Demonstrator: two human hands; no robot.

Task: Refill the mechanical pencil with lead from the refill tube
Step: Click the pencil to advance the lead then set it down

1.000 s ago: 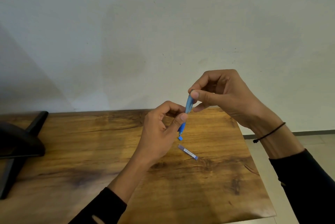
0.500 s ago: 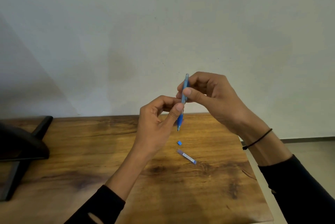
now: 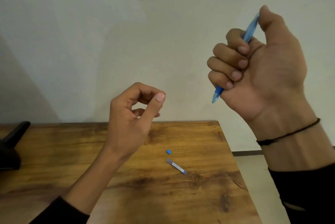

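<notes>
one pencil (image 3: 251,29) in right fist (image 3: 261,67)

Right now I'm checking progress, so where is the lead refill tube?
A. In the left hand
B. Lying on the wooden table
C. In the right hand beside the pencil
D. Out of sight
B: the lead refill tube lies on the wooden table, in neither hand.

Wood table (image 3: 126,196), lead refill tube (image 3: 176,166) beside sm blue cap (image 3: 168,151), black stand (image 3: 10,144) at left
</notes>
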